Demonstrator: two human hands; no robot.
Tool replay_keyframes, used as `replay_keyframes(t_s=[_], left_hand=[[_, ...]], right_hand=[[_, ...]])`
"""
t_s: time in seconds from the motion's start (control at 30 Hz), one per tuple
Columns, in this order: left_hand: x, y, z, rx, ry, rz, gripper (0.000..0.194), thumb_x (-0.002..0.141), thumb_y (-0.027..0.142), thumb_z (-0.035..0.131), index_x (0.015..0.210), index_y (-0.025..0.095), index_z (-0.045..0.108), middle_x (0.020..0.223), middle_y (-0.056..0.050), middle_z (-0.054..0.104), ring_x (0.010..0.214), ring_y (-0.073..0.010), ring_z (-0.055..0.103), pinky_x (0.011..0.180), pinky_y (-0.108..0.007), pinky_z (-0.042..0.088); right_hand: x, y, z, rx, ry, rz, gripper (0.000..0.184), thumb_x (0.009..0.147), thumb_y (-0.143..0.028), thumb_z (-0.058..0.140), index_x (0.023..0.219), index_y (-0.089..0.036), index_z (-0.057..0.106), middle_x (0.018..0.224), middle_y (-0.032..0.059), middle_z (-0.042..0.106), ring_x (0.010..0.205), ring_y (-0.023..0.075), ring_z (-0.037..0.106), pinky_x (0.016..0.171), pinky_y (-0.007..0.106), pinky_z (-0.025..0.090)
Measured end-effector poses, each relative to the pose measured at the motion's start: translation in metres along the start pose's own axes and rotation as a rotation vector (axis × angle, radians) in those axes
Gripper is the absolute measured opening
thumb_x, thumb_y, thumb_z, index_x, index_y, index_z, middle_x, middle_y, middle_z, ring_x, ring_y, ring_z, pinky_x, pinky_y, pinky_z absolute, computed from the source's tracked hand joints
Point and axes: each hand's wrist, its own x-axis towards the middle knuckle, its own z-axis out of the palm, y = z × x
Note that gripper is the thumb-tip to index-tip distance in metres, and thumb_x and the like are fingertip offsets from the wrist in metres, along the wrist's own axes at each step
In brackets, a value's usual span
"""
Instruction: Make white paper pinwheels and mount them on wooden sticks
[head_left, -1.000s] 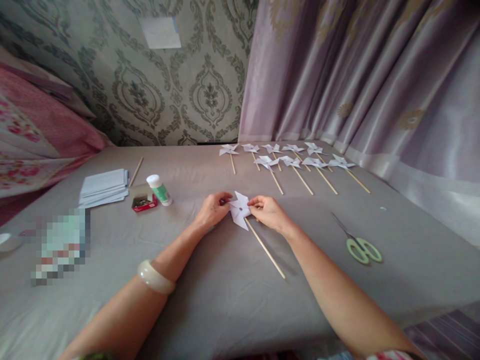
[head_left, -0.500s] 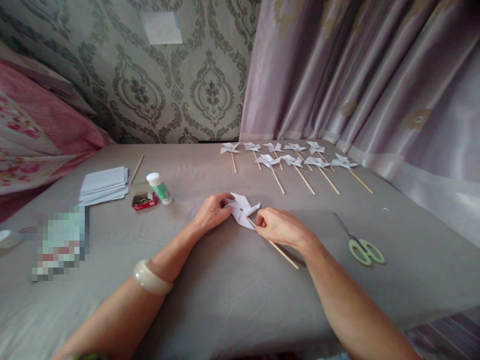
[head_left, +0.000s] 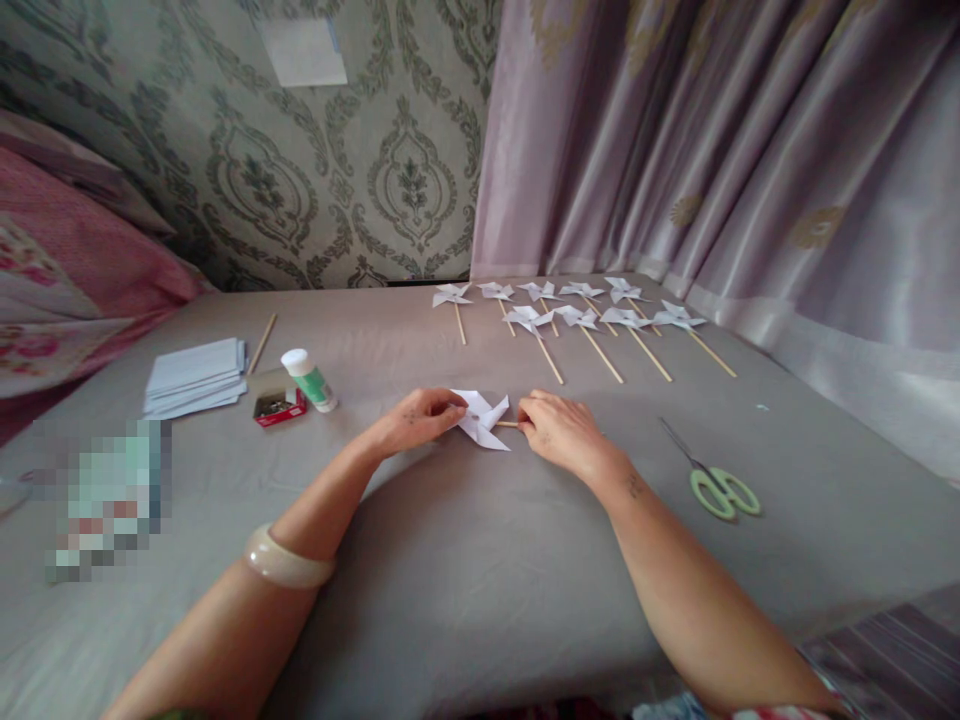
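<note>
A white paper pinwheel [head_left: 484, 417] lies on the grey cloth in front of me. My left hand [head_left: 415, 417] pinches its left edge with closed fingers. My right hand [head_left: 559, 432] is closed round the wooden stick [head_left: 507, 424] just right of the paper; only a short piece of the stick shows between the paper and my fingers. A pale bangle [head_left: 285, 565] sits on my left forearm.
Several finished pinwheels on sticks [head_left: 570, 318] lie in rows at the back. Green scissors [head_left: 716, 488] rest to the right. On the left are a glue bottle [head_left: 307, 379], a small red box [head_left: 276, 407], a paper stack [head_left: 196, 375] and a loose stick [head_left: 262, 342]. Curtain hangs on the right.
My right hand slid along the stick and swung it from pointing toward me to lying sideways, now mostly hidden under the hand. The pinwheel tilted with it. My left hand kept its grip.
</note>
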Motion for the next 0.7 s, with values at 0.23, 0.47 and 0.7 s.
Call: replay_keyframes(t_s=[0.23, 0.47, 0.7], left_hand=[[-0.002, 0.002, -0.005, 0.013, -0.008, -0.015, 0.043, 0.081, 0.043, 0.049, 0.105, 0.01, 0.062, 0.058, 0.003, 0.049, 0.053, -0.0099, 0.042, 0.049, -0.021, 0.031], [-0.003, 0.002, -0.006, 0.03, -0.039, -0.065, 0.025, 0.08, 0.032, 0.047, 0.092, 0.012, 0.055, 0.057, 0.001, 0.058, 0.051, -0.0109, 0.05, 0.049, -0.021, 0.036], [-0.01, 0.01, -0.008, 0.039, -0.158, -0.082, 0.033, 0.078, 0.034, 0.05, 0.104, 0.014, 0.053, 0.06, 0.002, 0.06, 0.049, -0.0111, 0.051, 0.047, -0.021, 0.036]], right_hand=[[-0.004, -0.007, -0.003, 0.043, 0.072, 0.036, 0.017, 0.09, -0.023, 0.047, 0.099, -0.019, 0.062, 0.106, 0.0073, 0.063, 0.096, 0.02, 0.061, 0.07, 0.028, 0.037], [-0.007, -0.043, 0.007, 0.213, 0.106, -0.032, 0.025, 0.089, -0.042, 0.053, 0.09, -0.021, 0.066, 0.098, 0.0056, 0.068, 0.092, 0.0206, 0.063, 0.069, 0.028, 0.039], [-0.008, -0.046, 0.019, 0.218, 0.078, -0.008, 0.022, 0.086, -0.035, 0.057, 0.099, -0.019, 0.066, 0.104, 0.0092, 0.068, 0.099, 0.0237, 0.063, 0.074, 0.029, 0.041]])
